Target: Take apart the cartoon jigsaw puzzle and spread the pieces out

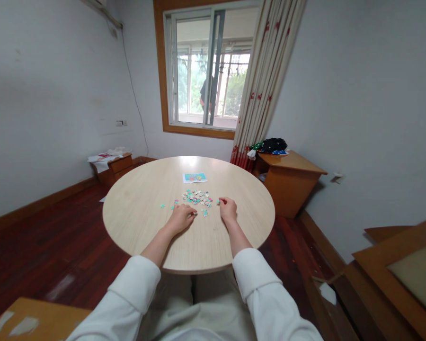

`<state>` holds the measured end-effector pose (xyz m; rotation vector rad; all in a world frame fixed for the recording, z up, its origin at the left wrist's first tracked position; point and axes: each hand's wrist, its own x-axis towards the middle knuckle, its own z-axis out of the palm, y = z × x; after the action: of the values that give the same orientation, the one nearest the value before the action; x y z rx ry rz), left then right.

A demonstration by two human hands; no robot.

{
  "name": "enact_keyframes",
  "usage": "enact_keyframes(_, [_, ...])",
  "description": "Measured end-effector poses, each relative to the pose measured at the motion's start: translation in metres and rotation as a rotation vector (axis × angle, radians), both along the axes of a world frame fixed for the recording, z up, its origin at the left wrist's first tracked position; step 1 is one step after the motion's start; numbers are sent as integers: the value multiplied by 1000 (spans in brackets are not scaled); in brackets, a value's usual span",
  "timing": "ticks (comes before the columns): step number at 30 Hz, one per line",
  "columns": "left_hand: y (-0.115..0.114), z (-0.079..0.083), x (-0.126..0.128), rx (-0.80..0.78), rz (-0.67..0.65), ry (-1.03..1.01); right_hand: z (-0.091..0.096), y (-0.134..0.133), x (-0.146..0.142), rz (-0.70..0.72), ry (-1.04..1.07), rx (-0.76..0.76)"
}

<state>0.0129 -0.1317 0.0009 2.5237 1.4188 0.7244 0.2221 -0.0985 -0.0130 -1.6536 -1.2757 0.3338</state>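
A loose pile of jigsaw puzzle pieces [196, 197], some teal and pink, others pale side up, lies in the middle of the round table [138, 222]. My left hand [182, 218] rests at the pile's near left side, thumb and fingers closed on a small pale puzzle piece [195, 214]. At the right of the pile, my right hand [228, 209] pinches a teal puzzle piece [218, 202] between thumb and forefinger. A few teal pieces [205, 213] lie between the hands, and a single teal piece [162, 206] sits apart on the left.
Behind the pile lies a picture card [195, 177] with a teal scene. A wooden cabinet [287, 184] with dark cloth on top stands at the right, and a low cabinet [120, 166] at the left. Beyond the window [209, 71] a person is partly visible.
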Motion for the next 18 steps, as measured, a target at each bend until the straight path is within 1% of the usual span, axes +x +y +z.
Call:
enact_keyframes(5, [-6, 0, 2, 41, 6, 72, -1, 5, 7, 7, -83, -45])
enact_keyframes(10, [-24, 2, 1, 55, 73, 137, -2, 7, 11, 8, -127, -68])
enact_keyframes(14, [-40, 2, -7, 80, 135, 147, -5, 9, 12, 23, -196, -72])
enact_keyframes(18, [-49, 2, -20, 89, 218, 182, -9, 11, 13, 34, -236, -65])
